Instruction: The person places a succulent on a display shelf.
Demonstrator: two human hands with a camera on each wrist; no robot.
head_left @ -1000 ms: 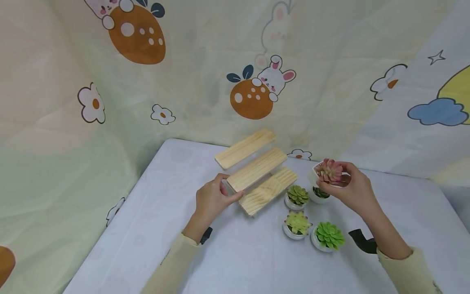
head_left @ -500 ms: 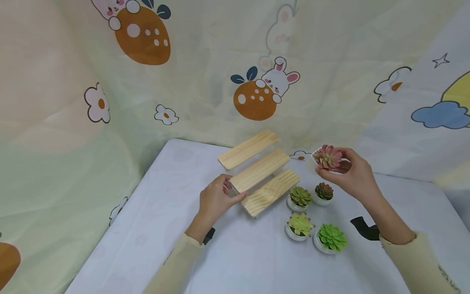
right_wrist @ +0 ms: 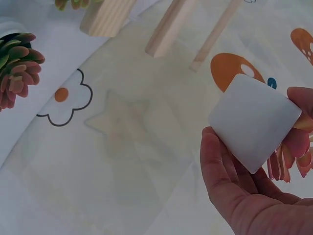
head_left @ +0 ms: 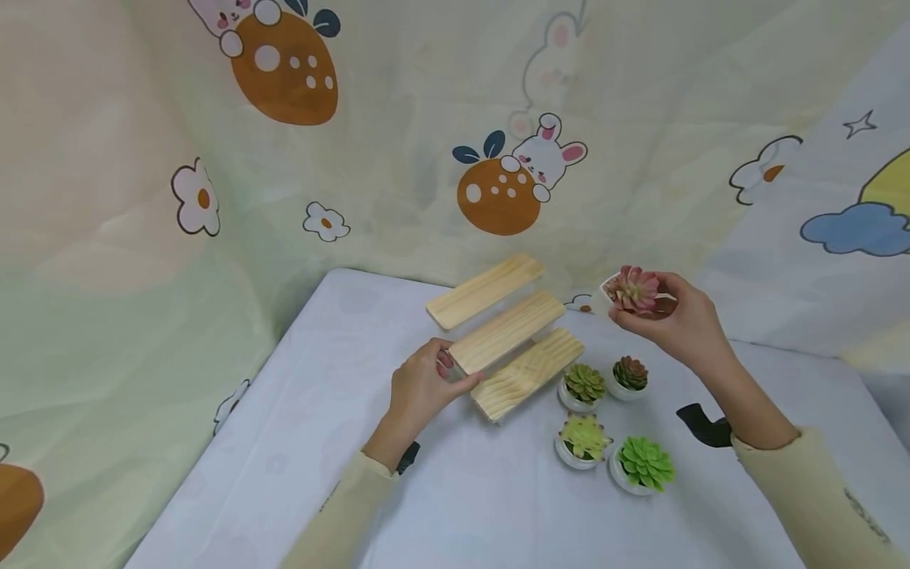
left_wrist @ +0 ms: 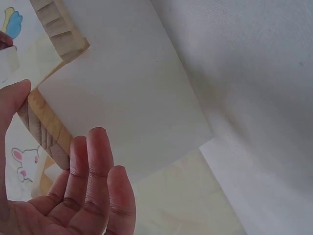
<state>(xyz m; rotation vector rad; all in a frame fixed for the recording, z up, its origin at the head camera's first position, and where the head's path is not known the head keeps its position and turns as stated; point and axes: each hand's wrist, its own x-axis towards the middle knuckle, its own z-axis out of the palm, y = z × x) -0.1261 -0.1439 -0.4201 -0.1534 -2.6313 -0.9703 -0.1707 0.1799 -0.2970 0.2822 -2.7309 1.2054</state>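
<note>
My left hand (head_left: 423, 386) grips the near-left end of the middle plank (head_left: 508, 332) of a stepped wooden stand with three tiers. In the left wrist view its thumb and fingers (left_wrist: 100, 152) span that plank's end, beside the stand's white side panel (left_wrist: 127, 93). My right hand (head_left: 688, 325) holds a pink artificial succulent (head_left: 633, 290) in a white square pot, raised above the table's back edge. Seen from the right wrist, fingers and thumb clasp the pot (right_wrist: 254, 122), its flat base facing the camera.
Right of the stand, several small potted succulents stand on the white table (head_left: 498, 506): an olive-green one (head_left: 585, 382), a reddish-brown one (head_left: 629, 373), a yellow-green one (head_left: 584, 435) and a bright green one (head_left: 645, 463). Behind hangs a printed cloth (head_left: 398, 142).
My right hand has lifted the pink succulent up and away from the other pots, uncovering the reddish-brown one. The left hand keeps its hold on the stand. The head view has shifted slightly.
</note>
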